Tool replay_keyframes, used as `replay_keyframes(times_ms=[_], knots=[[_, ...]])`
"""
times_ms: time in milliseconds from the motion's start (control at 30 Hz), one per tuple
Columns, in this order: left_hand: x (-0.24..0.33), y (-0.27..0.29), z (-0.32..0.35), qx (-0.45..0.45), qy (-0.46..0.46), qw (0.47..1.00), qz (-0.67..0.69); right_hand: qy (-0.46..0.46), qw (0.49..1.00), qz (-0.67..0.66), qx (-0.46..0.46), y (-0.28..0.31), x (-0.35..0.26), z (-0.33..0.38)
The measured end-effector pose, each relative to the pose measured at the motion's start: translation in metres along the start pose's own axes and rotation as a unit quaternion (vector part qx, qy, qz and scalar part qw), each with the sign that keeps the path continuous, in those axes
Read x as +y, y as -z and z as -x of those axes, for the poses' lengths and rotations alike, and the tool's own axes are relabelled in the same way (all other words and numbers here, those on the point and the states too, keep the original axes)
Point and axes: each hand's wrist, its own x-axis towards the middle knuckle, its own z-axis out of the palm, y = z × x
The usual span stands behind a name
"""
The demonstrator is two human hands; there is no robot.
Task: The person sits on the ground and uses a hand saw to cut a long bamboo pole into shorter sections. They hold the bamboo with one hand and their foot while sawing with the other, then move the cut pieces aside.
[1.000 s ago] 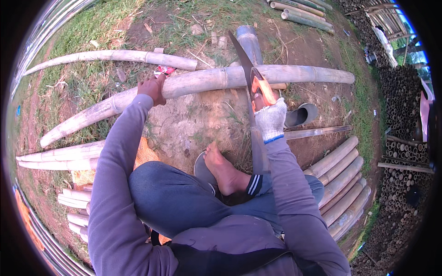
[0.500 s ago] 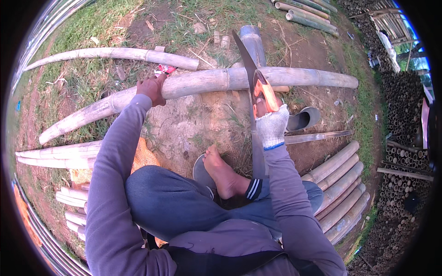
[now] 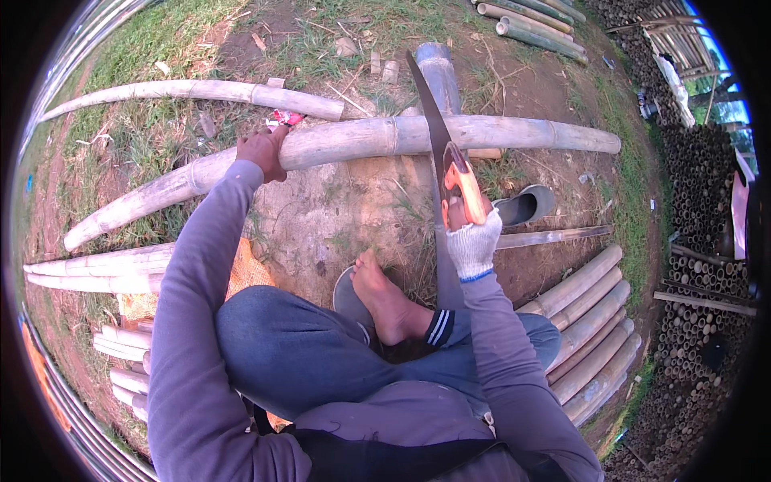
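Clearly, bamboo pole is lt. tan w/ ringed joints.

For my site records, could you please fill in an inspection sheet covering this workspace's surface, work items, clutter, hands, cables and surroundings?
Surface: bare soil with patches of grass.
Work items: a long bamboo pole crosses over a grey pole; the saw lies across the bamboo, cut depth unclear.
Clutter: an empty grey shoe, small offcuts, and a red-and-white item beyond the left hand.
Hands: left hand, bare, rests on the bamboo; right hand, in a white glove, grips the saw's orange handle.
Cables: nothing seen.
Surroundings: bamboo lengths lie at the right; a stacked bamboo wall stands beyond.
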Motion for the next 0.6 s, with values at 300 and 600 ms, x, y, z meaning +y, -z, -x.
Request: replay_keyframes(times_ms=[300,600], knots=[[-0.016,-0.022,0.005,0.039,0.002,0.999,-0.02,-0.086,0.992,-0.071,-0.057,0.083,-0.025,0.107],[-0.007,0.006,-0.004,-0.021,-0.01,0.999,0.022,-0.052,0.998,-0.044,-0.002,-0.021,-0.009,-0.061]])
